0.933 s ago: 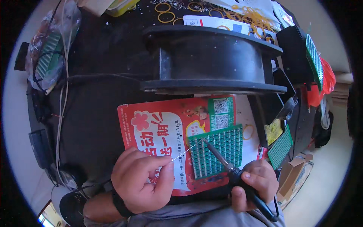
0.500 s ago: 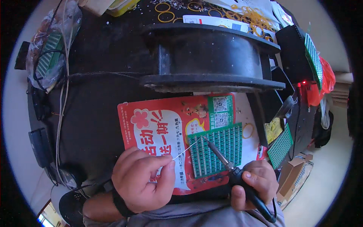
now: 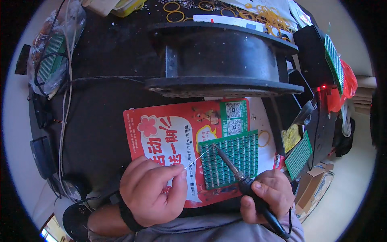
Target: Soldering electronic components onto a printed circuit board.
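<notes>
A green circuit board (image 3: 234,157) lies on a red printed sheet (image 3: 165,133) on the dark table. My right hand (image 3: 268,193) grips a black-handled soldering iron (image 3: 238,173), its tip touching the board's upper left corner. My left hand (image 3: 153,191) pinches a thin solder wire (image 3: 199,156) that runs up to the iron's tip. A black band sits on my left wrist.
A large black spool (image 3: 219,56) stands just behind the sheet. Yellow rubber bands (image 3: 266,14) lie scattered at the back. More green boards (image 3: 299,155) rest on the right, beside a black box (image 3: 312,52). A plastic bag with boards (image 3: 50,60) and cables sits at the left.
</notes>
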Demonstrator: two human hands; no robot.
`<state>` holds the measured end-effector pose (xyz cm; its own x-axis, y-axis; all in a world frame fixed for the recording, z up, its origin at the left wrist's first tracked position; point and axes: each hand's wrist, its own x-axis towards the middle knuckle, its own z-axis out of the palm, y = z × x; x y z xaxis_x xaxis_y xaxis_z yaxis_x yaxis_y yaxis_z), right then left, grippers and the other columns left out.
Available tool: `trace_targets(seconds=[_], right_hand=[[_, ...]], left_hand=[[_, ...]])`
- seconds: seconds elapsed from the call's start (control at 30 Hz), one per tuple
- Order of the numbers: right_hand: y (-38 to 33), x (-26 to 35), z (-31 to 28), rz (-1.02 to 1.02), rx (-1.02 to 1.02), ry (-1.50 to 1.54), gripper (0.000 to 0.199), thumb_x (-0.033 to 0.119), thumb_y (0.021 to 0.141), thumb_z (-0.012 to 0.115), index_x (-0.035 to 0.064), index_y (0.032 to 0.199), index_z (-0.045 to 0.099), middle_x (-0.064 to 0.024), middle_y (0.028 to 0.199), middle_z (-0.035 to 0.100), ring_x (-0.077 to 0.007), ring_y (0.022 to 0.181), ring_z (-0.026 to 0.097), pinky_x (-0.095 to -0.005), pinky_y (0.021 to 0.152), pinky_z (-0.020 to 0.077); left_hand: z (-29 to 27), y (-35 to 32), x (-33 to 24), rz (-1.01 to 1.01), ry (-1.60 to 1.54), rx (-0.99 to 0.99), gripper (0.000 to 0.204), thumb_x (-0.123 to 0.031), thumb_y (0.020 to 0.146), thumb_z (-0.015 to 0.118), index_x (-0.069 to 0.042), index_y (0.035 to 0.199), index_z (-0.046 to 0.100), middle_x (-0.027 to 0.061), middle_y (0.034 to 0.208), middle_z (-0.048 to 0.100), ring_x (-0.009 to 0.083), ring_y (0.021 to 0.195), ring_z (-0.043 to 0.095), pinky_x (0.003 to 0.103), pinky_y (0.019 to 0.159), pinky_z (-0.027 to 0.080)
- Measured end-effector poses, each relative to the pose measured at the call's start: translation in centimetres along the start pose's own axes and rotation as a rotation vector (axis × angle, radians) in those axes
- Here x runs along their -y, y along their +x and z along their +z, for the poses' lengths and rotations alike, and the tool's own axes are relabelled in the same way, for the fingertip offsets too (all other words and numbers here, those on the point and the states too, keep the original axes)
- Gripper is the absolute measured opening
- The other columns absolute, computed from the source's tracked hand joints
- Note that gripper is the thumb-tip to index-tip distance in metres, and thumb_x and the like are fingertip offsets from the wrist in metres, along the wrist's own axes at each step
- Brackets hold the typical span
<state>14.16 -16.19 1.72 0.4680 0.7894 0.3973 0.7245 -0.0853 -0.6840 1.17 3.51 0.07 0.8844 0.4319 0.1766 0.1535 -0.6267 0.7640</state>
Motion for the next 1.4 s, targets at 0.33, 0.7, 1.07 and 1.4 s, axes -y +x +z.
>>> trace_targets(seconds=[0.33,0.7,1.07,1.4], right_hand=[[0.3,-0.4,0.3,-0.113,0.025,-0.017,0.030,0.004,0.066,0.074,-0.0062,0.090,0.058,-0.0082,0.063,0.059,-0.0175,0.050,0.057,-0.0253,0.044,0.0455],[-0.2,-0.3,0.6,-0.136,0.016,-0.022,0.029,0.004,0.067,0.075,-0.0059,0.088,0.058,-0.0066,0.059,0.057,-0.0174,0.048,0.057,-0.0247,0.044,0.0459],[-1.1,0.9,0.6,-0.054,0.050,-0.065,0.032,0.005,0.067,0.078,-0.0057,0.089,0.058,-0.0088,0.063,0.060,-0.0186,0.051,0.057,-0.0246,0.046,0.0469],[-1.6,0.8,1.4,-0.051,0.004,-0.062,0.036,0.006,0.069,0.081,-0.0071,0.091,0.056,-0.0116,0.066,0.061,-0.0226,0.058,0.061,-0.0282,0.051,0.0518]], left_hand=[[0.1,0.1,0.0,0.043,0.014,0.034,0.017,0.004,0.067,0.069,-0.001,0.082,0.063,0.0074,0.065,0.060,0.0214,0.052,0.057,0.032,0.050,0.045],[0.8,-0.2,0.3,0.095,0.006,-0.002,0.021,0.004,0.066,0.072,-0.005,0.083,0.063,0.0026,0.059,0.055,0.0186,0.048,0.051,0.032,0.050,0.041],[0.9,-0.1,0.1,0.124,0.031,0.014,0.023,0.005,0.065,0.073,-0.004,0.085,0.063,0.0046,0.061,0.055,0.0211,0.049,0.052,0.033,0.049,0.042],[1.3,-0.2,0.1,0.164,0.037,0.003,0.022,0.006,0.068,0.073,-0.002,0.086,0.063,0.0066,0.062,0.057,0.0225,0.050,0.055,0.034,0.049,0.043]])
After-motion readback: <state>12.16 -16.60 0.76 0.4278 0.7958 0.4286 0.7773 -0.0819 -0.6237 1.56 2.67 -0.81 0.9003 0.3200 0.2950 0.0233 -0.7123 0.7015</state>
